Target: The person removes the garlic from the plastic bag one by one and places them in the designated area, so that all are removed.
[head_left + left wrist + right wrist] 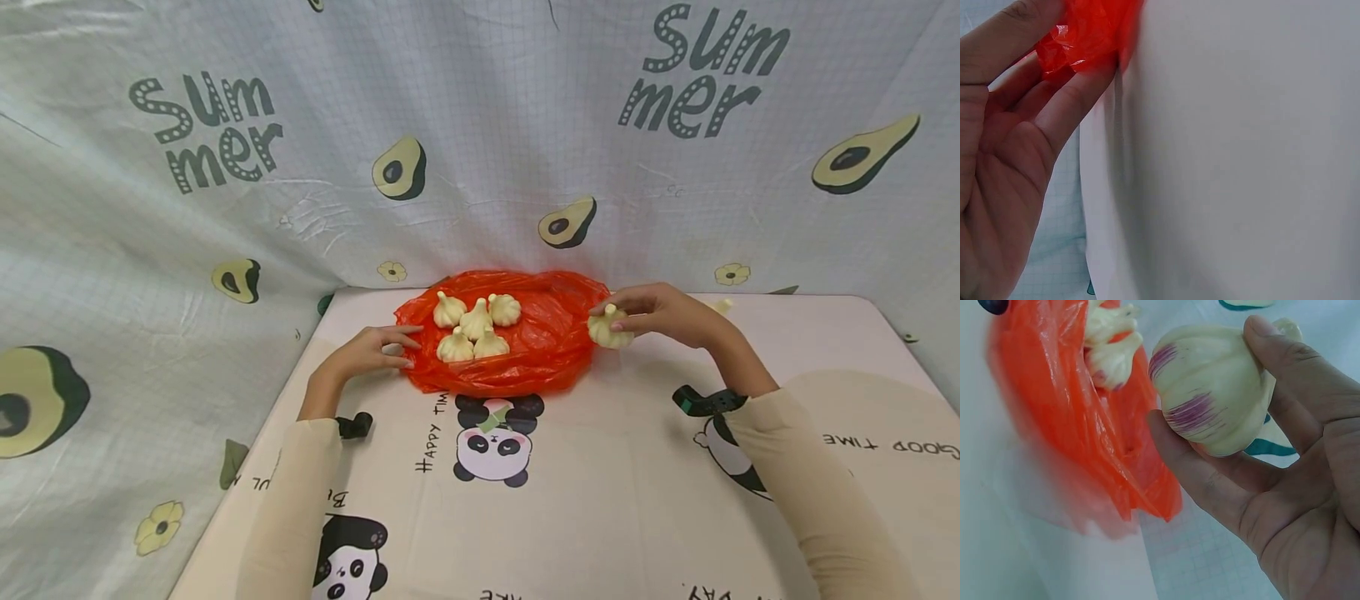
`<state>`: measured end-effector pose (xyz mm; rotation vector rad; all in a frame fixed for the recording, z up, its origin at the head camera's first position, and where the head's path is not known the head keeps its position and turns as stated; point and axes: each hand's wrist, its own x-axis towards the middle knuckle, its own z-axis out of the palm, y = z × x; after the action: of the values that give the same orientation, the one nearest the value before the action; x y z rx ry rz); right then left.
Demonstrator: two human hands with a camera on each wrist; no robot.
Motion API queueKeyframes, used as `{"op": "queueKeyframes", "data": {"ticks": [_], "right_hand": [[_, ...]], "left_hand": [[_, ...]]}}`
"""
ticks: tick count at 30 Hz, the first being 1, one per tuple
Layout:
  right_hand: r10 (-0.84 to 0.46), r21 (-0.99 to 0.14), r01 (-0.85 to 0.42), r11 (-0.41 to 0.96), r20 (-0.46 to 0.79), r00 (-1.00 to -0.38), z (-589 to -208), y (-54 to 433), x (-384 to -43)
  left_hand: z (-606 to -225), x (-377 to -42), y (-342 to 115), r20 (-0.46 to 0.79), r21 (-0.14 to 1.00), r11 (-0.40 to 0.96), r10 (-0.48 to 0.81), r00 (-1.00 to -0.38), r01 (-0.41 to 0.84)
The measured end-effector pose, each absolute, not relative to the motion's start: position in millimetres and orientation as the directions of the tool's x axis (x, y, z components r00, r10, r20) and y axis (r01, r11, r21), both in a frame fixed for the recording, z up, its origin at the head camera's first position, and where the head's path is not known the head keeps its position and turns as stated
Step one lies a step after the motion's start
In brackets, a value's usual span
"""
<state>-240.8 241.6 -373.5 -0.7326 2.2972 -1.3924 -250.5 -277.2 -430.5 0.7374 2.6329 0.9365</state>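
- A person's two hands work over a pale desk whose cover is printed with pandas and lettering.
- The right hand holds a garlic bulb between thumb and fingers, spread about as wide as the bulb.
- This bulb is cream-coloured with purple streaks, and sits at the right edge of a red plastic bag; whether it touches the bag is hard to tell.
- The left hand is at the bag's left edge, with the thin plastic pinched lightly between its thumb and slightly bent fingers.
- The bag lies crumpled and spread near the far edge of the desk, its mouth open upward.
- Five more garlic bulbs cluster in the left half of the bag, close together, their stems mostly upward.
- Beyond the right hand, a small pale thing is partly hidden.
- Behind the desk hangs a light cloth printed with avocados, yellow flowers and the word "summer".
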Motion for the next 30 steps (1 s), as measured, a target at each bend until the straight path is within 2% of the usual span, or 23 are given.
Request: {"op": "queueKeyframes", "data": {"ticks": [7,14,21,26,30], "right_hand": [[-0.579,-0.881,-0.261,0.394,-0.017,-0.815,-376.7,253.3,-234.2],[-0.595,-0.899,-0.283,0.334,0.032,-0.803,-377.0,271.1,-227.4],[-0.503,-0.865,-0.299,0.402,0.065,-0.862,-379.1,289.0,-215.3],[-0.391,-0.826,-0.258,0.501,0.051,-0.919,-379.6,300.9,-208.4],[-0.329,-0.814,-0.238,0.53,0.061,-0.942,-378.6,312.0,-205.5]], "left_hand": [[-431.5,-249.3,-275.9,-0.068,0.662,0.659,0.526,-0.848,0.356],[-430.9,-245.8,-274.2,-0.083,0.696,0.652,0.491,-0.867,0.302],[-433.0,-243.3,-274.7,-0.084,0.719,0.641,0.465,-0.881,0.27],[-429.7,-240.2,-270.8,-0.088,0.727,0.638,0.454,-0.887,0.254],[-432.7,-242.7,-274.3,-0.082,0.729,0.634,0.458,-0.885,0.26]]}}
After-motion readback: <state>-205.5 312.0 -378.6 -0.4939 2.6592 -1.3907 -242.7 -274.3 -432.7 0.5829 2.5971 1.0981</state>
